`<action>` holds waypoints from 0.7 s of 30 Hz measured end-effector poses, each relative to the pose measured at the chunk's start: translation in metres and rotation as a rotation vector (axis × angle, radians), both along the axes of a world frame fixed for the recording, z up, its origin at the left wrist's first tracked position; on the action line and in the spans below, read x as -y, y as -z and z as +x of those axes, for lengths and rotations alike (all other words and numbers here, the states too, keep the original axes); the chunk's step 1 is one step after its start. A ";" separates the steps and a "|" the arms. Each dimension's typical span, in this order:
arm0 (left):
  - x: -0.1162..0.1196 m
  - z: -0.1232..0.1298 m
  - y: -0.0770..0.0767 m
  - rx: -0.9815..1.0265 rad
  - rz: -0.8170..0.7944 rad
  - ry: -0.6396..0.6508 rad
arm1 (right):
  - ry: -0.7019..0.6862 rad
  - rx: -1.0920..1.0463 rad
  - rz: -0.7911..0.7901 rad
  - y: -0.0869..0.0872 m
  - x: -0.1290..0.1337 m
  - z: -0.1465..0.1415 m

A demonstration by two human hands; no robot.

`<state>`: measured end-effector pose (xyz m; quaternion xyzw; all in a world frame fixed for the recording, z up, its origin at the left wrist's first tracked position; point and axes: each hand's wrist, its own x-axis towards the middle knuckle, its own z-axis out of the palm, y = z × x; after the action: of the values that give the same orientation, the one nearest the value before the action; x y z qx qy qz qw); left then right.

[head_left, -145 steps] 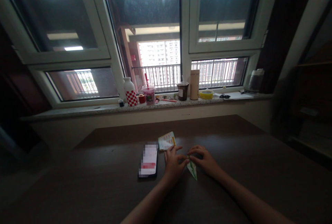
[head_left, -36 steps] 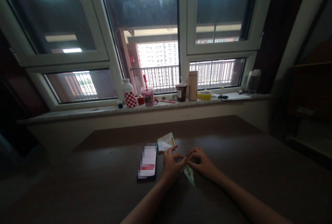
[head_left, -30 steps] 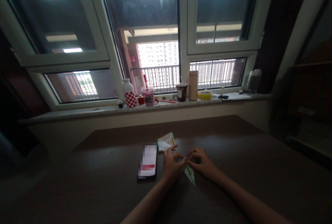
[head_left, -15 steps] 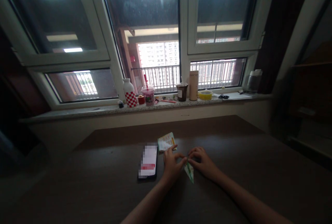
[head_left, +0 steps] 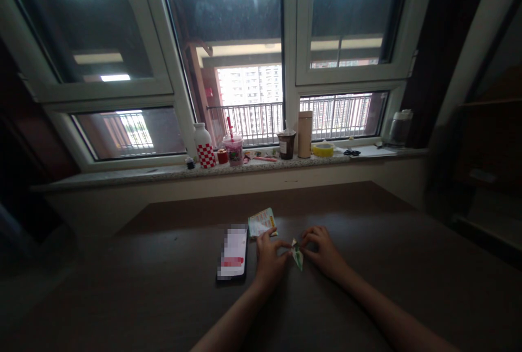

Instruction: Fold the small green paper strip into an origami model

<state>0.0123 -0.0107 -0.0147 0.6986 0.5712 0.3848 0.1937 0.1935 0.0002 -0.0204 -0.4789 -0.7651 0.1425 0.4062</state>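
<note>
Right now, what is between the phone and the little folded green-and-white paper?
In the head view, the left hand lies between the phone and the folded green-and-white paper, with a bare strip of tabletop beside the phone.

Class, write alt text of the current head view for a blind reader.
Two bare hands, left and right, finger a small folded green-and-white paper over a dark table, beside a phone.
</note>
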 end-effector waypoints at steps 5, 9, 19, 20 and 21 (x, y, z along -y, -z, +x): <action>-0.001 0.000 0.003 -0.075 -0.011 -0.004 | -0.018 0.062 0.002 0.001 -0.003 0.005; -0.002 -0.003 0.003 -0.118 -0.019 0.024 | -0.061 0.099 -0.034 -0.002 0.000 0.008; 0.002 -0.001 -0.005 -0.269 -0.003 0.003 | -0.016 0.101 -0.132 0.004 0.000 0.001; 0.003 0.000 -0.005 -0.283 0.002 0.008 | 0.018 0.097 -0.135 0.006 -0.001 -0.001; 0.003 0.001 -0.005 -0.291 0.003 0.015 | 0.030 0.103 -0.141 0.007 -0.001 -0.002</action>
<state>0.0134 -0.0140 -0.0093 0.7515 0.5875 0.2789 0.1104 0.1914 0.0015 -0.0276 -0.5242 -0.7659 0.1652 0.3338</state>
